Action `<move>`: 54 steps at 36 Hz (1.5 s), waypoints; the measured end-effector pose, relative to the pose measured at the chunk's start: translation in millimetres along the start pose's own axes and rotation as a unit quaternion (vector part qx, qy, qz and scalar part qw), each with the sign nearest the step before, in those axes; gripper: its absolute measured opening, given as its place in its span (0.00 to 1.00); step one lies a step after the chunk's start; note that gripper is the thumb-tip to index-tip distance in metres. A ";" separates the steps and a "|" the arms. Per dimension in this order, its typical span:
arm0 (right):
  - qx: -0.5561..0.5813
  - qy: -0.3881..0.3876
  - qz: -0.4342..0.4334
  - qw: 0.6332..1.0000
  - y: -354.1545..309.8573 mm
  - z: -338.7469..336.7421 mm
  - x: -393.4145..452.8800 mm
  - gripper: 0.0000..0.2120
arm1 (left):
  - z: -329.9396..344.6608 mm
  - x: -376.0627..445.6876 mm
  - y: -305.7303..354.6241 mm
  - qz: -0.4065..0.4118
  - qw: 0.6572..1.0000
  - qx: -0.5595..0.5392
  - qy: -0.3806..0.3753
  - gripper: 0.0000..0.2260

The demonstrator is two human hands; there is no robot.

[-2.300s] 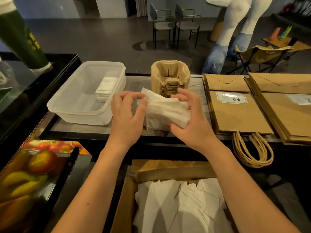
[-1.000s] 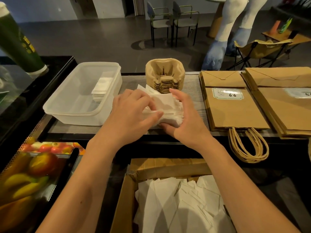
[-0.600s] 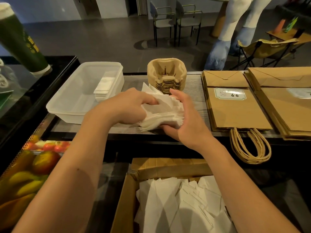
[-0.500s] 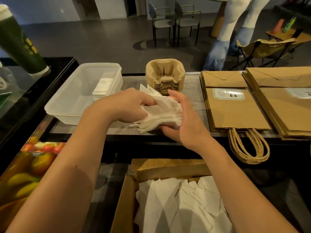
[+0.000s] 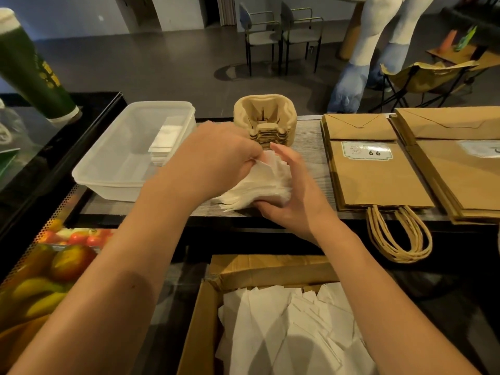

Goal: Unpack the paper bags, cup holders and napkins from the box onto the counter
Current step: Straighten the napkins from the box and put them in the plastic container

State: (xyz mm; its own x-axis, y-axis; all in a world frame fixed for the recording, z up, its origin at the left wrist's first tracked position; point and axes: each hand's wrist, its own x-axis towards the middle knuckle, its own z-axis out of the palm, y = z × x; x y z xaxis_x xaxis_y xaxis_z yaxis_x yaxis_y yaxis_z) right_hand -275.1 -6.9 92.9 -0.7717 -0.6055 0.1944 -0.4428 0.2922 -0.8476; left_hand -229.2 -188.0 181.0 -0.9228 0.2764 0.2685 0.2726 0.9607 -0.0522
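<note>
A stack of white napkins (image 5: 261, 188) lies on the wooden counter (image 5: 311, 147) in front of me. My left hand (image 5: 216, 158) grips its top left part with curled fingers. My right hand (image 5: 295, 196) cups the stack's right side, thumb under the near edge, fingers straight. Behind them stands a pile of brown pulp cup holders (image 5: 265, 123). Two stacks of brown paper bags (image 5: 376, 174) lie flat at the right. The open cardboard box (image 5: 205, 307) below holds many loose napkins (image 5: 292, 334).
A clear plastic tub (image 5: 113, 169) with a small stack of napkins (image 5: 166, 139) sits on the counter's left. A tall green cup (image 5: 29, 69) stands further left. Fruit (image 5: 54, 269) fills a display at lower left. Chairs (image 5: 281, 36) stand on the floor beyond.
My left hand has moved from the stack's left side over its top and now clutches it. The napkins have fanned out and sunk toward the counter. My right hand stays alongside.
</note>
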 end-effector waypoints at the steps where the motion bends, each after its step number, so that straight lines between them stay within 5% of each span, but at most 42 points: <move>1: 0.002 0.001 -0.005 1.000 0.8 0.0 0.1 0.49 | 2.7 1.3 2.2 0.009 1.000 0.004 -0.012 0.11; 4: 0.010 0.005 -0.003 1.000 0.9 1.0 0.7 0.48 | 11.9 2.2 8.7 0.018 0.999 -0.036 -0.023 0.08; 8: 0.039 0.016 0.005 0.999 2.0 -0.5 0.4 0.42 | 18.9 -9.9 2.2 -0.094 0.969 -0.219 0.064 0.14; 11: 0.042 0.025 0.002 0.999 4.6 -0.2 1.3 0.39 | 23.8 -23.8 1.0 -0.250 0.890 -0.353 0.144 0.16; 14: 0.041 0.024 -0.008 0.999 4.1 0.7 2.4 0.37 | 36.7 -30.6 6.0 -0.349 0.816 -0.445 0.124 0.20; 22: 0.019 -0.001 -0.044 0.999 2.3 -0.3 3.4 0.41 | 53.3 -30.4 17.4 -0.381 0.673 -0.615 0.155 0.14; 27: 0.000 0.025 -0.084 0.996 -3.2 0.8 11.3 0.35 | 53.5 -30.4 19.3 -0.367 0.652 -0.639 0.176 0.12; 32: -0.031 0.042 -0.124 0.991 0.9 4.3 9.6 0.29 | 53.6 -35.3 17.4 -0.400 0.710 -0.549 0.185 0.12; 40: 0.006 0.050 -0.095 0.994 2.6 6.6 6.3 0.34 | 44.7 -29.5 20.5 -0.408 0.607 -0.660 0.172 0.12; 43: 0.009 0.057 -0.099 0.993 2.8 8.3 5.6 0.37 | 44.1 -27.6 23.9 -0.365 0.634 -0.662 0.160 0.11; 50: -0.031 0.093 -0.141 0.985 6.2 7.0 4.2 0.26 | 55.3 -50.5 25.5 -0.232 0.869 -0.413 0.144 0.16; 54: -0.036 0.111 -0.147 0.982 9.0 9.6 5.3 0.17 | 61.3 -56.3 29.5 -0.195 0.922 -0.317 0.105 0.24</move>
State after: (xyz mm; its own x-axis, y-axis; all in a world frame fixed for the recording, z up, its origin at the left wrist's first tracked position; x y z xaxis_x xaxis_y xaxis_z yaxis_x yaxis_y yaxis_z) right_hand -278.9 -14.6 81.6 -0.6833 -0.4975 0.5344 -0.6855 0.1854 -0.7040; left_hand -186.0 -173.8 105.4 -0.9293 -0.1618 0.3321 0.0977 0.7594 0.6433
